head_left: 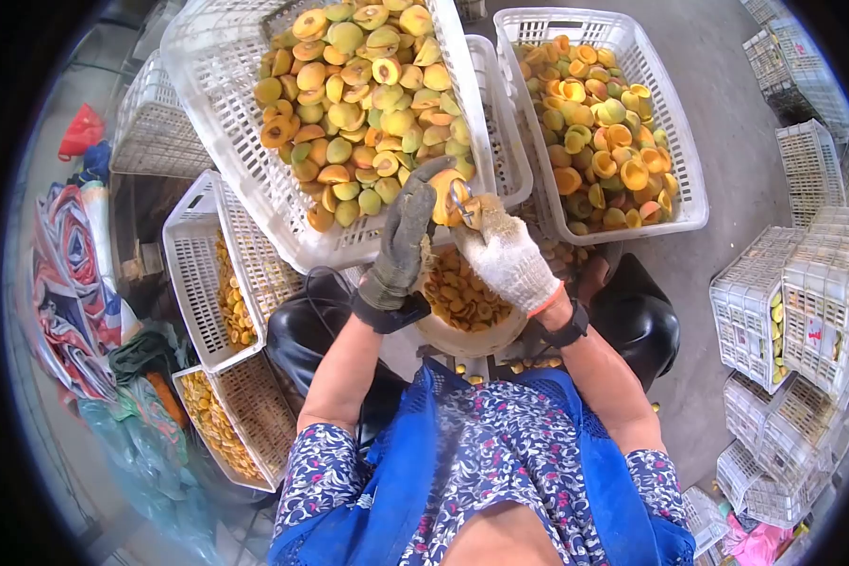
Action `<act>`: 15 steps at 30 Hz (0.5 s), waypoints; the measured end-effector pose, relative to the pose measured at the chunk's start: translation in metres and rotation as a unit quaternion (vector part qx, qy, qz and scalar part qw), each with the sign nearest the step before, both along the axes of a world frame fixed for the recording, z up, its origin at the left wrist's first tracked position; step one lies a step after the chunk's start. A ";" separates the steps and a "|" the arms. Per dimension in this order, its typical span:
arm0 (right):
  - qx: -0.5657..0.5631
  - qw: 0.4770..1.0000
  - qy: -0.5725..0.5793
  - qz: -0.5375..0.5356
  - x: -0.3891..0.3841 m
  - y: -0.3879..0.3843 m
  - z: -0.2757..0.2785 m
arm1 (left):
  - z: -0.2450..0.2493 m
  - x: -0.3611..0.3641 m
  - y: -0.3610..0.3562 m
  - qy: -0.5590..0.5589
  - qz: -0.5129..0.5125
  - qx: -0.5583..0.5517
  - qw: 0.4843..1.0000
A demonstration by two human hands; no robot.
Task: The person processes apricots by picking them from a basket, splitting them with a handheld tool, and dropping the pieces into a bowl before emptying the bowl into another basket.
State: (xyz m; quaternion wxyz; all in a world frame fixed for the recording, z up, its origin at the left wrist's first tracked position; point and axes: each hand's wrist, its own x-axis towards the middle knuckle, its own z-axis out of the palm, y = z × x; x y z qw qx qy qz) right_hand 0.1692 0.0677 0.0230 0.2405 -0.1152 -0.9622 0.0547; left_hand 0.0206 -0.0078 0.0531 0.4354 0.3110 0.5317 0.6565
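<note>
My left hand (407, 226), in a dark grey glove, is closed around a yellow peach half (446, 196), held above a round bucket (486, 341). My right hand (505, 253), in a white knitted glove with an orange cuff, grips a small metal loop tool (461, 200). Its loop meets the fruit; the handle is mostly hidden in my fingers. Cut peach pieces (462, 292) lie in the bucket below. Just beyond my left hand, a tilted white crate (226, 127) holds many peach halves (368, 104), some with reddish centres.
At the back right, another white crate (693, 203) contains hollowed peach halves (604, 141). More crates (184, 283) with fruit stand at my left, beside bundled cloth and plastic (75, 255). Stacked crates (750, 292) line the right side. My knees flank the bucket.
</note>
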 end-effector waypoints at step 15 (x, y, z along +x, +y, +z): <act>-0.360 0.929 -0.074 0.041 0.006 0.010 0.003 | -0.027 0.010 0.018 0.215 0.013 0.017 0.976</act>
